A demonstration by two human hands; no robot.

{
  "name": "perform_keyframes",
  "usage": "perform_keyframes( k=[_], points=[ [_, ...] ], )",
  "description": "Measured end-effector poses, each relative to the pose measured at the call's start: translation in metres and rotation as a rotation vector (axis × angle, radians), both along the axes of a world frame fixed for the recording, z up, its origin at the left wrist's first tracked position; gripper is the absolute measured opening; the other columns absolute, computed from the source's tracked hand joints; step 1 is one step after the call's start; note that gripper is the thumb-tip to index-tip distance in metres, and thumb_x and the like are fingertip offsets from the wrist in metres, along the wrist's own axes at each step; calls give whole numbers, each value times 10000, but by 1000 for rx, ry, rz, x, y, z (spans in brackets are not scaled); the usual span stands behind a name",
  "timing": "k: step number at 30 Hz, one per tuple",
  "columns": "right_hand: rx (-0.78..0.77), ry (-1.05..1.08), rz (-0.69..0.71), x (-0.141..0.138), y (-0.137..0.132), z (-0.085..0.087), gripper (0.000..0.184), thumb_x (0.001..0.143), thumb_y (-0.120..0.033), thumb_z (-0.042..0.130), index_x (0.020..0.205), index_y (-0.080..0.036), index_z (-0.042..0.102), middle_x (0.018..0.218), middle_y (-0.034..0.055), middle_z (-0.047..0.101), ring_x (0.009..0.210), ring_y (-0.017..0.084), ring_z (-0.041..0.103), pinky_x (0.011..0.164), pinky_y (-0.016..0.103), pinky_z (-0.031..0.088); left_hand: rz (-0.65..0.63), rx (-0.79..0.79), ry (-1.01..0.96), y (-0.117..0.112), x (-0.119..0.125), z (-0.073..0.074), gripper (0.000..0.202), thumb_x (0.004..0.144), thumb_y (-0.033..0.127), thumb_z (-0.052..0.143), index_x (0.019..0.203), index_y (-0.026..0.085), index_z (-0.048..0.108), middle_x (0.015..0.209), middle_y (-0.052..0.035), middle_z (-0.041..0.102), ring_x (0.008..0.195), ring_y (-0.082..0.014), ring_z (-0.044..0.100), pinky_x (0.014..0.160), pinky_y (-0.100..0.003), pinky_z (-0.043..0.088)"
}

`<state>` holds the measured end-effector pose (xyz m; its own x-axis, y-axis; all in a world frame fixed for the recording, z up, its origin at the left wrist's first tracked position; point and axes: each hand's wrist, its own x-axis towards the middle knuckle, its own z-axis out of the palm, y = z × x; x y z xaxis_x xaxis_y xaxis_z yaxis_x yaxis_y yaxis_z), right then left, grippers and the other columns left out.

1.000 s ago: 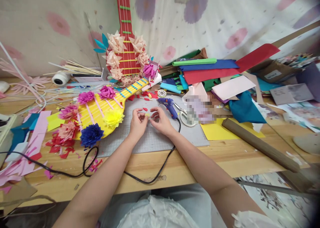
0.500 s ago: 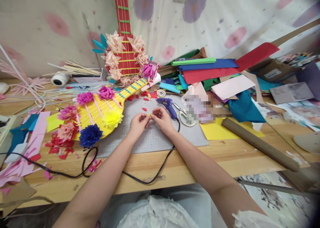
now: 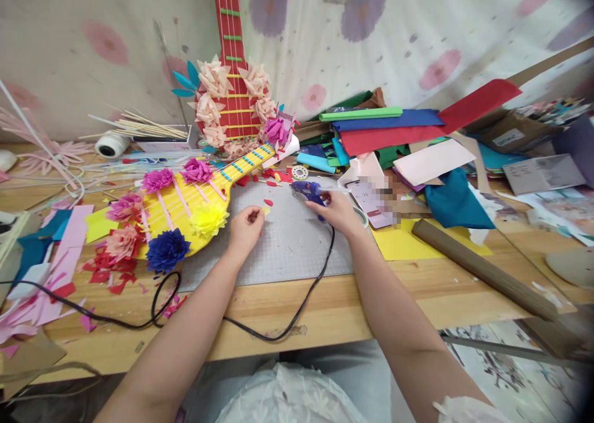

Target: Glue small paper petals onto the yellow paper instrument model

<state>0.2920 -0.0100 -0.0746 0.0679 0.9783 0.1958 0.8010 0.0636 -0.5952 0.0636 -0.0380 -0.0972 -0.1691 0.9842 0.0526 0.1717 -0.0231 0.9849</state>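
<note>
My left hand (image 3: 248, 227) is closed, pinching a small pale yellow paper piece (image 3: 266, 210) at its fingertips. It is held over the grey cutting mat (image 3: 288, 250). My right hand (image 3: 338, 211) has its thumb and fingers around the handle of a blue hot glue gun (image 3: 307, 191), which lies on the mat with its nozzle to the left. The scissors (image 3: 361, 216) are partly hidden behind that hand. A small red paper petal (image 3: 268, 202) lies just beyond my left fingertips. To the left rests a yellow paper-covered lute-shaped instrument (image 3: 180, 209) with paper flowers.
A red instrument (image 3: 236, 111) with pale flowers stands at the back. Folded coloured paper (image 3: 390, 129) is piled at the back right, near a phone (image 3: 371, 203). A brown roll (image 3: 482, 268) lies at the right. The black cord (image 3: 297, 324) loops across the table's front.
My hands have parted. The right one has moved right from the yellow paper piece to the glue gun; the left keeps the piece and has shifted slightly left.
</note>
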Motion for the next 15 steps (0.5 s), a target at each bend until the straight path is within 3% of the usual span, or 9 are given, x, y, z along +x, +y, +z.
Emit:
perform_keyframes(
  k=[4,7,11,15],
  points=[
    [-11,42,-26,-18,13,-18,403,690,-545,591,796,-156,581,823,98,610,795,229,557,696,346,421,-4,-19,43,-2,-1,0,163,687,342,603,693,179,616,516,44,481,397,-74,414,345,-190,364],
    [-83,164,-62,-21,10,-15,422,707,-571,557,788,-159,605,756,78,620,723,214,569,650,336,426,9,-49,21,0,-3,-2,170,680,345,612,672,175,614,502,46,489,372,-72,414,342,-195,359],
    [-202,433,127,-15,-6,-6,423,671,-568,601,831,-177,623,681,35,622,598,152,550,549,285,426,38,-91,-41,4,-4,-5,158,670,326,613,662,168,611,507,35,517,380,-83,436,348,-208,378],
    [-320,479,258,-15,-15,-7,424,645,-559,633,862,-195,620,628,11,605,496,120,500,464,263,402,52,-90,-88,5,-3,-5,144,662,303,620,669,160,608,528,23,537,408,-80,450,349,-192,386]
  ],
)
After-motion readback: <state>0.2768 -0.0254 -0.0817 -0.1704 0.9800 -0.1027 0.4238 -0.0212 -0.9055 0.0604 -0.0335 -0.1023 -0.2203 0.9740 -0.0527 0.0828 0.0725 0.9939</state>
